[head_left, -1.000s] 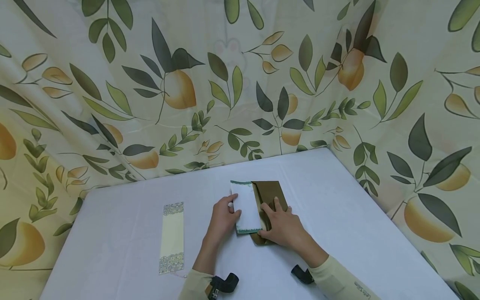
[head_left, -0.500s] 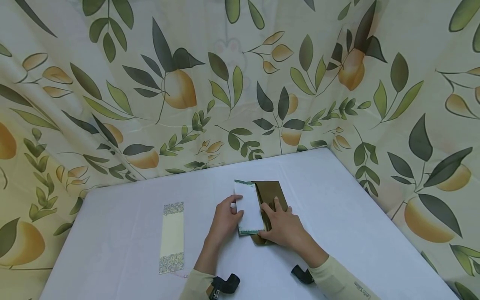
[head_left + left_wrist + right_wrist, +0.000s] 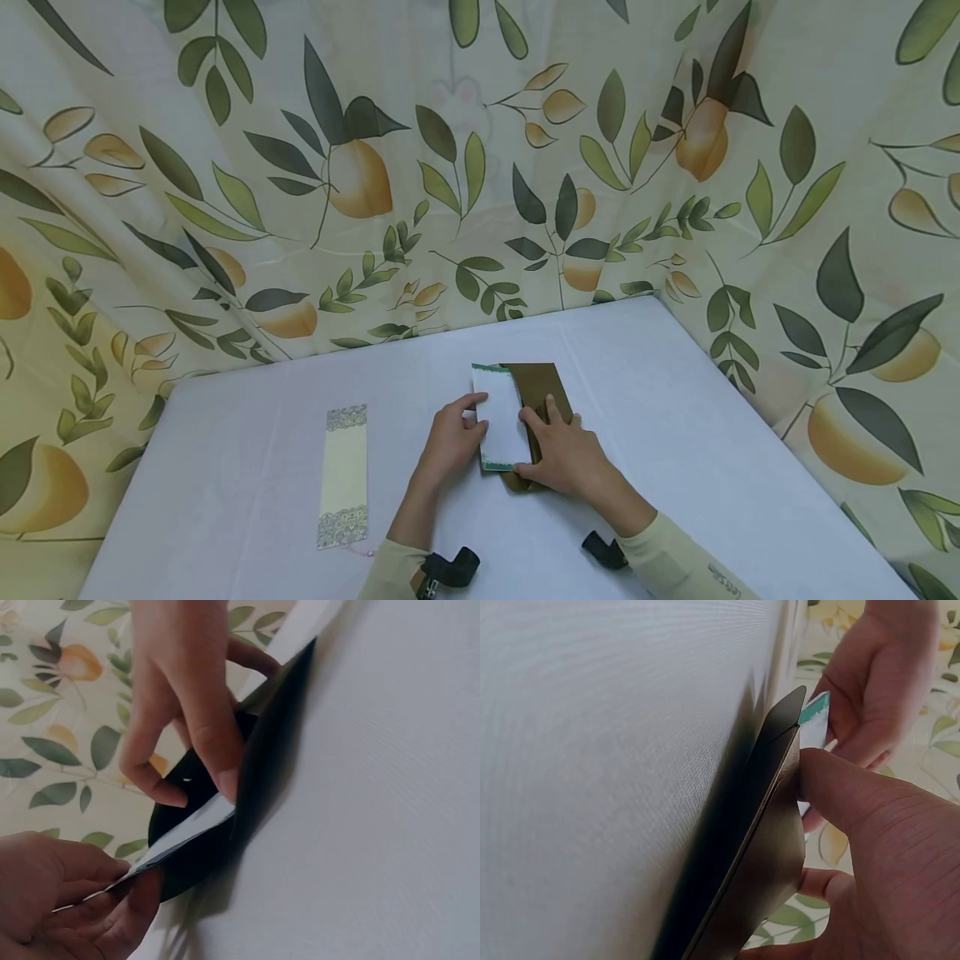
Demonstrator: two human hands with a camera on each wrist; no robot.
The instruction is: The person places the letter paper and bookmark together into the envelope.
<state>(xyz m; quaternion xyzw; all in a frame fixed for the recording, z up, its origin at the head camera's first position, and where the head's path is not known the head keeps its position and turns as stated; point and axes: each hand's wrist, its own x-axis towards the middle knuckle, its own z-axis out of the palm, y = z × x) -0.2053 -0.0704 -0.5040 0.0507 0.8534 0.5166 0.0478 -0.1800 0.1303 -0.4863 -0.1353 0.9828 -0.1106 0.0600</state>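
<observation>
head view shows a left hand [image 3: 450, 435] and a right hand [image 3: 564, 450] close together, low in the frame and just right of its middle. the left hand pinches a white card [image 3: 502, 427] by its left side, with the thumb and fingers on the edge. the card has green trim along its top and bottom ends. the right hand holds a shiny brown envelope [image 3: 537, 380], its fingers spread and bent over it, and its thumb by the bottom right corner of the card. the envelope lies just to the right of the card, and the card covers part of its left side. in the left wrist view the card comes up from the lower left and its far end sits in the mouth of the envelope, but i cannot tell how deep it goes. in the right wrist view the envelope stands at a slant, and a bit of the green trim peeks out near the upper right. a pale yellow strip [image 3: 344, 467] with gray lacy ends lies left of the middle, well apart from the hands. everything is on a white cloth [image 3: 232, 467]. 2 black gadgets [image 3: 454, 568] sit by the pale sleeves [image 3: 678, 554] at the bottom. a curtain [image 3: 480, 242] with leaves and orange fruit fills the top.
</observation>
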